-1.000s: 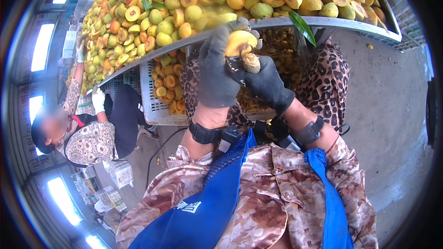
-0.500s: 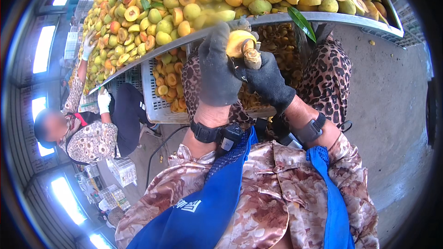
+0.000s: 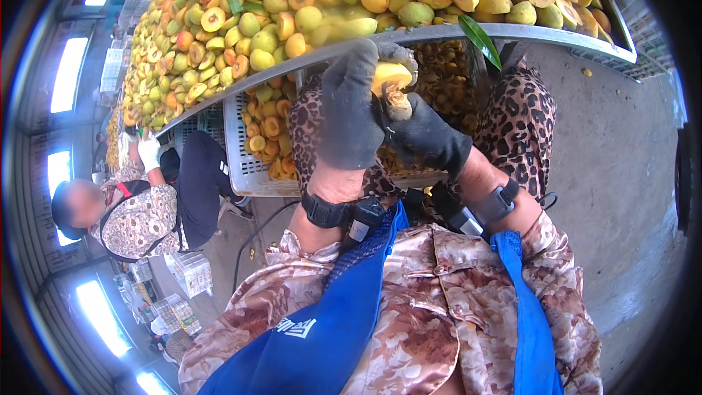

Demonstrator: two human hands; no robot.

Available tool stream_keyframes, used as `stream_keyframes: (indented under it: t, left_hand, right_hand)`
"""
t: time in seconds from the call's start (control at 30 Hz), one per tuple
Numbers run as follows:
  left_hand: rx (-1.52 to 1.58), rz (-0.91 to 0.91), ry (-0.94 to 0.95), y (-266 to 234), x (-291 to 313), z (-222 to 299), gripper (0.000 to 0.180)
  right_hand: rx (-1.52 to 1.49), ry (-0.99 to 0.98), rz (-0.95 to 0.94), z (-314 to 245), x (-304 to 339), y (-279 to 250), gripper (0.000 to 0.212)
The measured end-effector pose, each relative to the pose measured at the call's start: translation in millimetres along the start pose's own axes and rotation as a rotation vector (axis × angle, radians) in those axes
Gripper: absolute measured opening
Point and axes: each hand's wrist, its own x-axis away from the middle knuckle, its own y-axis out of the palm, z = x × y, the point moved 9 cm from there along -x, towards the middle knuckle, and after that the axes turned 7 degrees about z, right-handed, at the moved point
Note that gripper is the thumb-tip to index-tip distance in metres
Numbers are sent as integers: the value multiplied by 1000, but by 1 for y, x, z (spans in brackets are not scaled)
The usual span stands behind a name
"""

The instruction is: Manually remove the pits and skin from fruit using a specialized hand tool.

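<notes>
Gripping halved yellow fruit, both gloved hands

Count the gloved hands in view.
3: the left hand in a dark glove grips a yellow fruit; the right hand, dark-gloved, is at its pit; a co-worker's white-gloved hand at left. Others may be hidden.

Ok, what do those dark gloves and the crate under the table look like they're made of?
The glove on the left hand looks like dark knitted fabric: matte, soft creases, no shine. The right hand wears the same. The crate looks like pale moulded plastic, judging by its regular grid of holes, though that is not certain.
</notes>
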Motion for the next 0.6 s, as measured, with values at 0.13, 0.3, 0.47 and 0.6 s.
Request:
stream_keyframes:
  t: [0.13,0.3,0.47,0.6]
  left_hand:
    - [-199,-76,253,12,2,33,43]
    - [-192,-95,206,19,-2,31,32]
    - [-436,-75,489,42,6,59,31]
    - [-320,-312,426,45,10,52,24]
  right_hand:
    - [-68,-21,-257,0,3,12,33]
    - [-127,-259,-124,-20,5,13,43]
    - [107,-320,8,-12,4,-1,45]
    - [83,-112,-181,4,16,2,43]
